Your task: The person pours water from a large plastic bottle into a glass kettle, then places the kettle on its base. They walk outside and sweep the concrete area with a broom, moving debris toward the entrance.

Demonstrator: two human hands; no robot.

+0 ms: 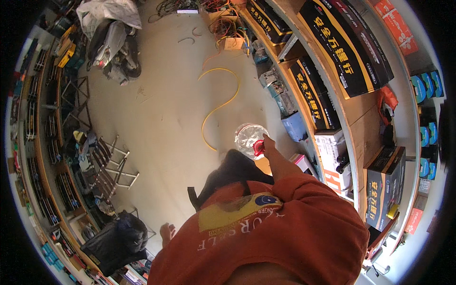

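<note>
Fingers (pixel 267 141) of the person's right hand (pixel 269 145) were curled in at the neck of a clear plastic bottle (pixel 249 137), close around its red cap (pixel 258 148); they seemed to grip the cap, though from where I stood the hand was small and partly turned away, so I could not be sure how tight the hold was. That bottle hung out in front of the body, above the pale concrete floor (pixel 166 109) and just beside the lower end of a yellow hose (pixel 219 102) that looped across it. An orange shirt (pixel 266 232) filled the near view, and the arm ran forward from its sleeve. I could not see the left hand at all. Black and yellow boxes (pixel 339 42) lined the wooden shelves (pixel 363 123) on the right. A covered scooter (pixel 111 42) stood farther back on the left.
</note>
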